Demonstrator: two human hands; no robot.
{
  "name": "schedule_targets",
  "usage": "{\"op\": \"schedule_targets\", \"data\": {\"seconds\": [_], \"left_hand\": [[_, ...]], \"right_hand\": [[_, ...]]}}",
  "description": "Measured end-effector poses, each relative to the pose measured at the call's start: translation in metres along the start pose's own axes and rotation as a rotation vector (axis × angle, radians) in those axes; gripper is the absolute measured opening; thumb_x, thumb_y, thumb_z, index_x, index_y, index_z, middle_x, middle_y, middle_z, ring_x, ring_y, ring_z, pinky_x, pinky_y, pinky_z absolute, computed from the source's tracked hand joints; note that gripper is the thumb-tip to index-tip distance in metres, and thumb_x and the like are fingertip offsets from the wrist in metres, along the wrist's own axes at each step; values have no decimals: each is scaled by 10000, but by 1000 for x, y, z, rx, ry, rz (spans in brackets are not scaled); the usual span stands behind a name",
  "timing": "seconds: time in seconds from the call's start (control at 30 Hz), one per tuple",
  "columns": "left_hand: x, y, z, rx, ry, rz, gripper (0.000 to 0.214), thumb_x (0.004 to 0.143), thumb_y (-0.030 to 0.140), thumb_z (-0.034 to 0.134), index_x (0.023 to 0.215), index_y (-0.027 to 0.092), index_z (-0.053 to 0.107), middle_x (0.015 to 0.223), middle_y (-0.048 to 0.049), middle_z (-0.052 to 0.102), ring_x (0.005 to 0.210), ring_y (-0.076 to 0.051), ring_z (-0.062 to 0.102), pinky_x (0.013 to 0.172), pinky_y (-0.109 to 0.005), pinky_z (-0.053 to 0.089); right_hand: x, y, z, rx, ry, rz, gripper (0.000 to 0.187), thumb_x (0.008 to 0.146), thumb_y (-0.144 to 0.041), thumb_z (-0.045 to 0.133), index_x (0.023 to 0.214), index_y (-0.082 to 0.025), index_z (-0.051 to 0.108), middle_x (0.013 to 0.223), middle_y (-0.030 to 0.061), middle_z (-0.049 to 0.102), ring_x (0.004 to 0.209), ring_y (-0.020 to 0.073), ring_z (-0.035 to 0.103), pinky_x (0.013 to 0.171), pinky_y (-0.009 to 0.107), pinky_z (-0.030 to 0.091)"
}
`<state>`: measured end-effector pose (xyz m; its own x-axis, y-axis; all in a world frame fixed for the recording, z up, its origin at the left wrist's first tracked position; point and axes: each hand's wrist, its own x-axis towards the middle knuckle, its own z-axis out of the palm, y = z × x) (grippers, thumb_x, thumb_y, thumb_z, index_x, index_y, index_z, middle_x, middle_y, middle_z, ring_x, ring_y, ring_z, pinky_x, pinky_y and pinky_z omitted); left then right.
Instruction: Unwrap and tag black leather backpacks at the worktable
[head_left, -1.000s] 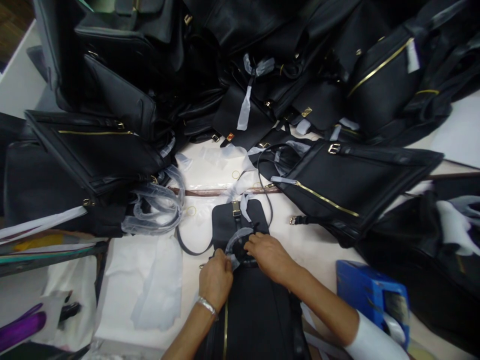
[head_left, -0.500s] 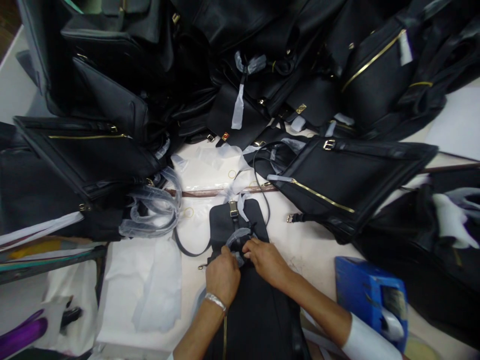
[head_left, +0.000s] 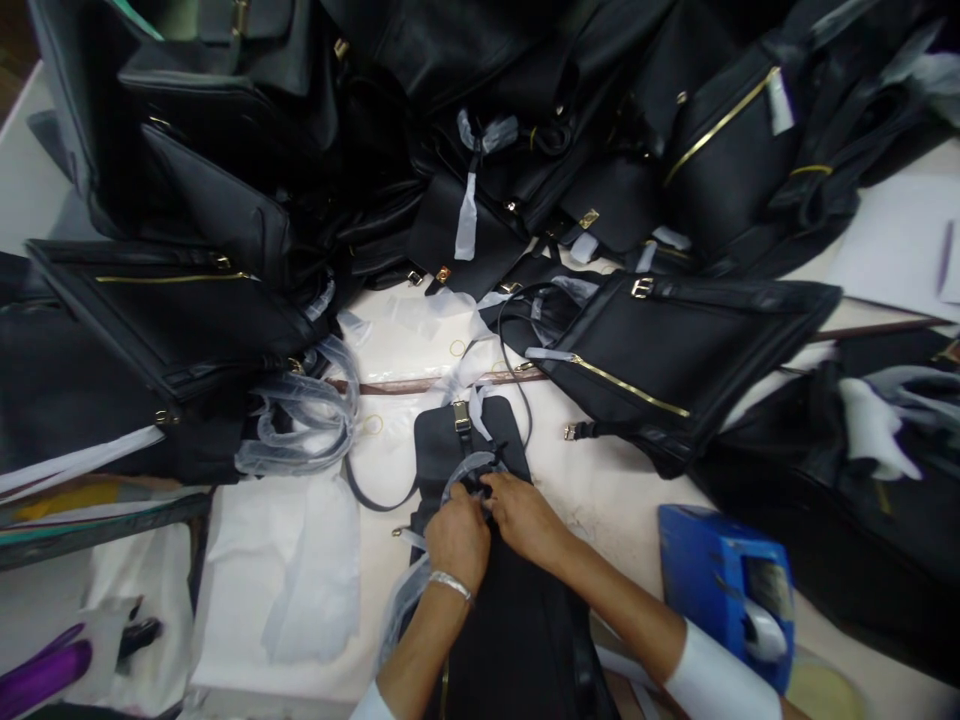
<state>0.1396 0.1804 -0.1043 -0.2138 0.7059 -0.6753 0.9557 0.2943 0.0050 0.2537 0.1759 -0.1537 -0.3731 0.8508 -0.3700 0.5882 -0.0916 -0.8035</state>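
A black backpack point(head_left: 517, 630) lies on the table before me, its flap point(head_left: 435, 440) laid out away from me with a gold buckle point(head_left: 461, 415) on it. My left hand point(head_left: 457, 540), with a silver bracelet at the wrist, is closed at the bag's top. Close beside it, my right hand point(head_left: 521, 510) pinches at the same spot. Between the fingers are the bag's dark handle and a strip of clear plastic wrap point(head_left: 476, 463); the exact grip is partly hidden. A thin black strap point(head_left: 382, 505) loops out to the left.
More black bags point(head_left: 637, 350) crowd the far side and both flanks. Coiled plastic strips point(head_left: 300, 430) and white tissue sheets point(head_left: 277, 570) lie left. A blue tape dispenser point(head_left: 724, 590) stands right. Purple-handled scissors point(head_left: 45, 670) rest at lower left.
My left hand has shifted slightly right and up, nearer to my right hand. Both still work at the bag's top. The whole view has drifted slightly.
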Motion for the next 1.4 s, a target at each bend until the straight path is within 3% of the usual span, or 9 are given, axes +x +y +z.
{"op": "schedule_targets", "data": {"seconds": [0.17, 0.33, 0.43, 0.57, 0.73, 0.9, 1.17, 1.4], "left_hand": [[2, -10, 3, -119, 0, 28, 265, 934, 301, 368, 1041, 111, 517, 895, -164, 704, 872, -262, 675, 695, -317, 452], [5, -26, -1, -308, -53, 112, 250, 937, 285, 343, 1014, 129, 523, 868, -133, 707, 875, -236, 674, 741, -316, 460], [10, -41, -6, -463, -157, 173, 278, 940, 338, 330, 957, 142, 527, 802, -92, 707, 778, -204, 686, 721, -302, 484], [13, -57, -11, -666, -364, 220, 318, 923, 429, 333, 912, 156, 495, 726, -42, 707, 559, -158, 670, 550, -263, 500], [12, -67, -8, -821, -496, 210, 229, 862, 389, 466, 880, 161, 449, 640, -30, 693, 532, -161, 667, 481, -225, 475], [13, -70, 0, -892, -465, 175, 149, 828, 312, 493, 839, 182, 421, 564, 2, 661, 442, -138, 611, 422, -204, 419], [13, -66, 6, -899, -434, 133, 118, 812, 272, 514, 814, 190, 429, 493, 42, 616, 394, -128, 578, 392, -196, 397], [15, -68, 12, -904, -419, 128, 131, 814, 283, 541, 814, 195, 445, 507, 37, 621, 406, -131, 587, 404, -196, 381]], "right_hand": [[5, -6, -6, -24, -55, 32, 185, 810, -108, 555, 962, -190, 621, 904, 37, 624, 825, 150, 594, 776, 251, 432], [5, -13, -12, -96, -53, 25, 81, 856, -168, 530, 835, -188, 605, 798, 6, 608, 747, 133, 581, 690, 222, 410], [1, -19, -18, -159, -43, 20, 122, 863, -141, 487, 810, -181, 589, 810, 18, 610, 766, 142, 581, 699, 228, 406], [-1, -29, -23, -249, -26, 31, 184, 843, -81, 424, 883, -167, 582, 906, 75, 620, 820, 170, 592, 728, 258, 401], [2, -26, -24, -244, -54, 80, 146, 838, -113, 445, 864, -170, 578, 859, 73, 652, 763, 164, 624, 663, 239, 407], [-5, -11, -25, -132, -93, 164, 215, 911, -158, 348, 973, -176, 553, 719, 5, 654, 542, 99, 609, 527, 191, 400], [-14, -19, -8, 36, -6, 240, 169, 889, -309, 465, 851, -198, 585, 712, -10, 653, 556, 108, 603, 547, 202, 390], [-4, -17, -6, 26, -30, 301, 130, 883, -285, 473, 874, -190, 562, 670, -19, 662, 499, 95, 592, 535, 198, 379]]}}
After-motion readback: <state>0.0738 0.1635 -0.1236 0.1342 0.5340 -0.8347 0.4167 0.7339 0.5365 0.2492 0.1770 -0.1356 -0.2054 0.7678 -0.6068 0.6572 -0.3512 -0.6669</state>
